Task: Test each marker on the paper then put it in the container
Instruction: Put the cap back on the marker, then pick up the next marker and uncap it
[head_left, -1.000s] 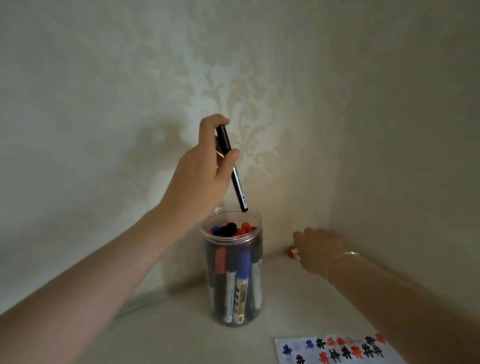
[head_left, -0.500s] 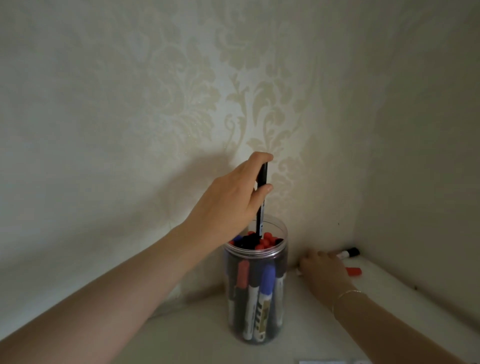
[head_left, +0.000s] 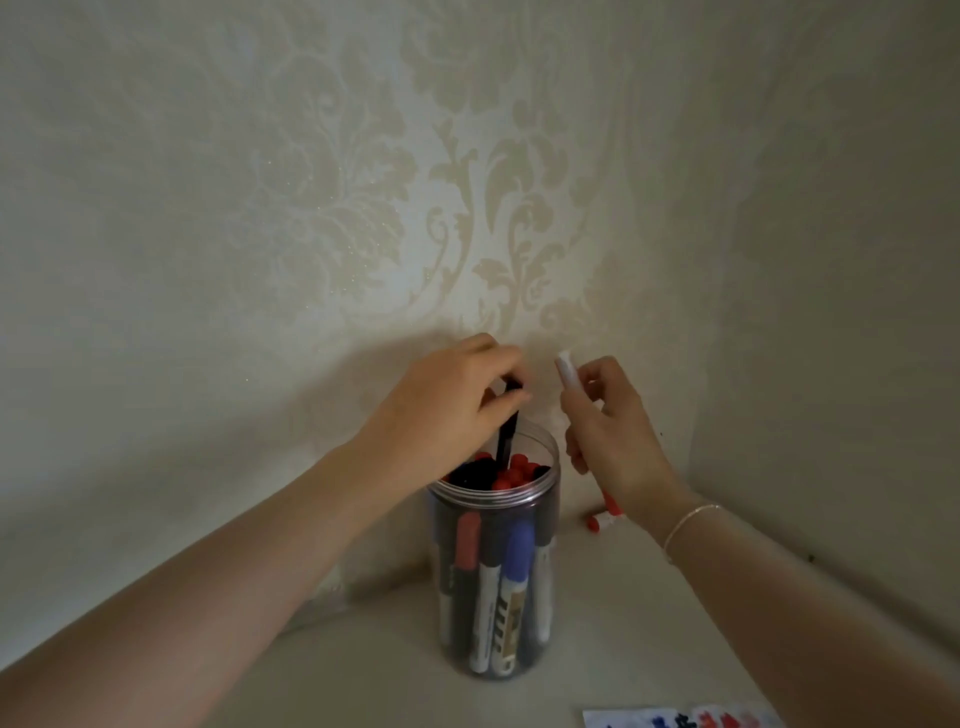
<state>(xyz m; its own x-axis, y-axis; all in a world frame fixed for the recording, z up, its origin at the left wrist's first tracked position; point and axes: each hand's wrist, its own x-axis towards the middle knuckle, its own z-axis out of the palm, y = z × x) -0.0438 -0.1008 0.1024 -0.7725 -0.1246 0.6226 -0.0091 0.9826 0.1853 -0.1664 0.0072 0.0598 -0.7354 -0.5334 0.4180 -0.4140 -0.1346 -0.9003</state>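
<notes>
At the centre of the frame a slim black marker (head_left: 506, 434) is pinched between the thumb and fingers of the left hand (head_left: 449, 410). The marker is held nearly upright, its lower end sunk among the caps inside the mouth of a clear plastic jar (head_left: 493, 561), while its upper end is covered by the fingertips. The jar is stood on a pale surface (head_left: 363, 665) in the lower centre of the frame and is crowded with upright markers; red and black caps are seen at its rim, and a blue-capped marker (head_left: 517, 587) and a pink-capped one (head_left: 466, 545) are seen through its wall.

Just right of the jar, a white-barrelled marker (head_left: 569, 374) is gripped in the curled fingers of the right hand (head_left: 610, 421). Its white end is pointed up and to the left, and a red end (head_left: 611, 503) is seen below the palm. A thin bracelet (head_left: 688, 525) is worn on the right wrist. Another red-capped marker (head_left: 600, 521) is left lying on the surface beside the wrist, close to the corner of the walls.

In the lower right of the frame, the edge of a sheet of paper (head_left: 680, 719) with blue, black and red test marks is cut off by the border. Pale damask wallpaper (head_left: 363, 208) is seen across the upper part of the frame.
</notes>
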